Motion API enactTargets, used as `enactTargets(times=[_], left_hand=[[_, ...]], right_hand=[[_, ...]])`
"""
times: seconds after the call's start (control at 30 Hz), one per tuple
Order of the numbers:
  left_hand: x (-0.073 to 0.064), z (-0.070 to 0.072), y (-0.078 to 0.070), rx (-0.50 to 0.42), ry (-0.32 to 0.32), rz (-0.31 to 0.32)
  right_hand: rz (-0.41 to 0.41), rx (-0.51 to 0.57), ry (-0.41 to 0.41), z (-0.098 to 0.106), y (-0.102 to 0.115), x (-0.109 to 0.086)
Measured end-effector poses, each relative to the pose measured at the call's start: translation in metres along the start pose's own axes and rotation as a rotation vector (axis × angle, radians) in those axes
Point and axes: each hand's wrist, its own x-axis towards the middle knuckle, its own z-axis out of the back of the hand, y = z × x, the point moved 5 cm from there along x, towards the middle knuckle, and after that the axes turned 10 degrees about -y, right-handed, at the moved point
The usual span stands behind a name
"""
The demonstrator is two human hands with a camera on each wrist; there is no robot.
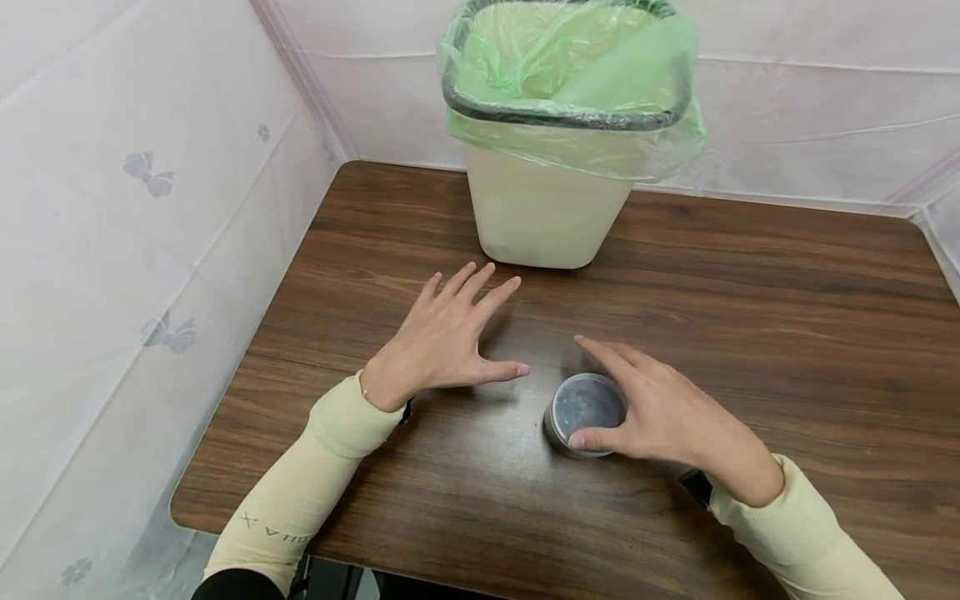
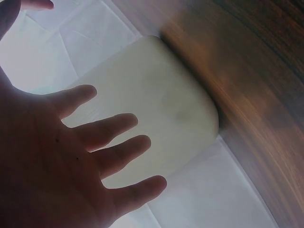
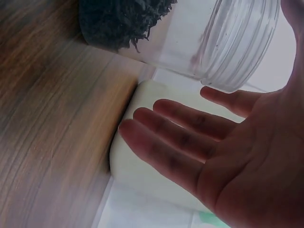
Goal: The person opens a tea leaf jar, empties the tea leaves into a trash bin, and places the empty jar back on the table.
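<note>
A clear jar [image 1: 589,408] with a screw top stands upright on the table; dark shredded stuff [image 3: 121,21] fills its lower part in the right wrist view. Around the jar's far and right sides, my right hand [image 1: 660,406] is spread, its fingers straight and the thumb over the rim. Whether the thumb touches the top cannot be told. To the left of the jar, my left hand [image 1: 442,337] hovers above the wood with fingers fanned out, holding nothing. Its palm and fingers [image 2: 121,156] show before a pale bin in the left wrist view.
The cream bin [image 1: 547,208], with a dark rim and a green plastic liner [image 1: 600,67], stands at the back of the brown wooden table [image 1: 787,333]. White patterned sheeting [image 1: 150,250] hangs along the left and back.
</note>
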Motion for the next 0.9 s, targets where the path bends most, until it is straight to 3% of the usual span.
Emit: enactTargets(times=[0.4, 0.9], left_hand=[[-0.001, 0.001, -0.001, -0.023, -0.015, -0.008], [0.0, -0.001, -0.006, -0.028, -0.026, -0.026]], right_hand=[[0.034, 0.063, 0.03, -0.007, 0.006, -0.002], [0.044, 0.064, 0.049, -0.013, 0.01, -0.003]])
